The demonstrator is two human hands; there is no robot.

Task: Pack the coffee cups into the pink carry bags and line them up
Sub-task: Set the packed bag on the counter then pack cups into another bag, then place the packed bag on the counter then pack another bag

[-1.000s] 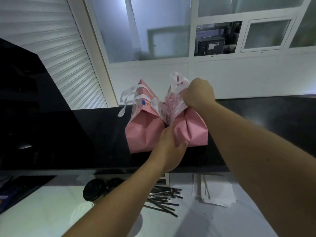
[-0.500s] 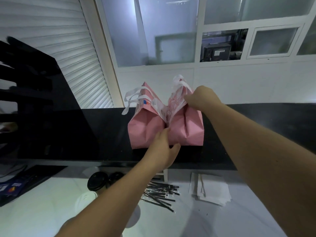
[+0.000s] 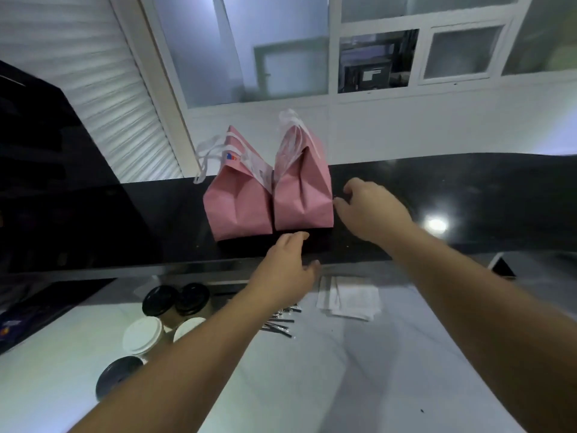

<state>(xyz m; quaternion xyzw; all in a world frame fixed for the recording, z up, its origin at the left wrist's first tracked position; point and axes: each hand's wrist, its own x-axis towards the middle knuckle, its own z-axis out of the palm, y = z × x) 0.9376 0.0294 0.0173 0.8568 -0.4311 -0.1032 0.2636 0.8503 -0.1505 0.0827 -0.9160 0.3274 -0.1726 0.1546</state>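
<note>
Two pink carry bags stand side by side on the raised black counter (image 3: 452, 189). The left bag (image 3: 239, 210) has loose white handles hanging to its left. The right bag (image 3: 303, 195) is folded shut at the top with its white handles up. My left hand (image 3: 288, 270) hovers just in front of the right bag's base, fingers relaxed and holding nothing. My right hand (image 3: 371, 207) sits just right of that bag, fingers loosely spread, its fingertips at the bag's side. Several lidded coffee cups (image 3: 175, 314) stand on the white lower table at the left.
A bundle of dark wrapped straws (image 3: 281, 323) and a stack of white napkins (image 3: 349, 298) lie on the white table (image 3: 343, 385) below the counter's edge. A black panel (image 3: 62, 182) rises at the left. A white wall with windows stands behind the counter.
My right hand let go of the right bag's top and dropped beside it. My left hand released the bag's front and pulled back. The right bag now stands upright against the left one.
</note>
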